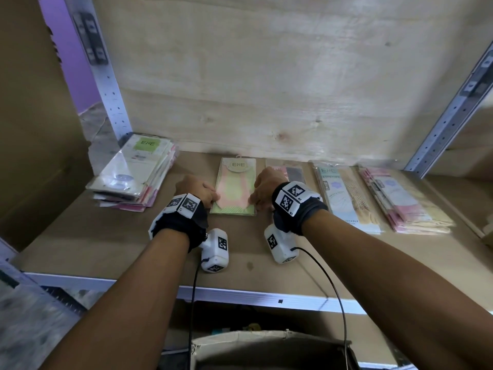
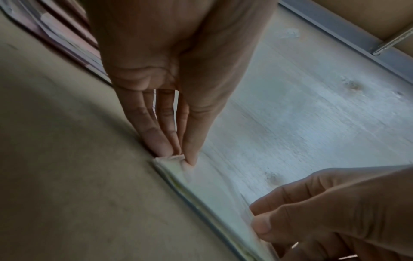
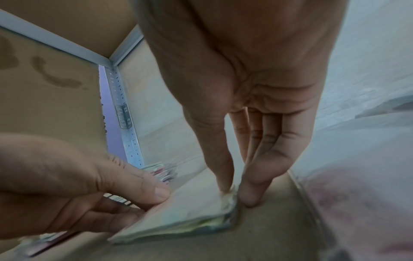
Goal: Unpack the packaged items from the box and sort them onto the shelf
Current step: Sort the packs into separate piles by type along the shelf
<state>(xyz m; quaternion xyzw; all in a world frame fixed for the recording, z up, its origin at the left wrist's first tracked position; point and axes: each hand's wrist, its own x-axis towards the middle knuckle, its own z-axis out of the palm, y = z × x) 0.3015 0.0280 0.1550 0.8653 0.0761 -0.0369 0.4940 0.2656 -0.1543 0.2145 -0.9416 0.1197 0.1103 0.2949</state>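
A thin stack of green and pink packets (image 1: 235,188) lies flat in the middle of the shelf board (image 1: 120,244). My left hand (image 1: 212,199) pinches its near left corner. In the left wrist view the thumb and straight fingers (image 2: 156,141) of the left hand (image 2: 178,158) close on that corner of the green packets (image 2: 214,194). My right hand (image 1: 253,201) pinches the near right corner, and the right wrist view shows the right hand (image 3: 234,196) with thumb above and fingers beside the green packets (image 3: 183,217). The cardboard box (image 1: 266,348) stands below the shelf edge.
A tall, leaning pile of packets (image 1: 133,174) sits at the far left. More packets lie to the right: a dark one (image 1: 293,170), a blue-and-tan pile (image 1: 344,193) and a pink pile (image 1: 405,201). Metal uprights (image 1: 112,84) (image 1: 448,118) frame the plywood back.
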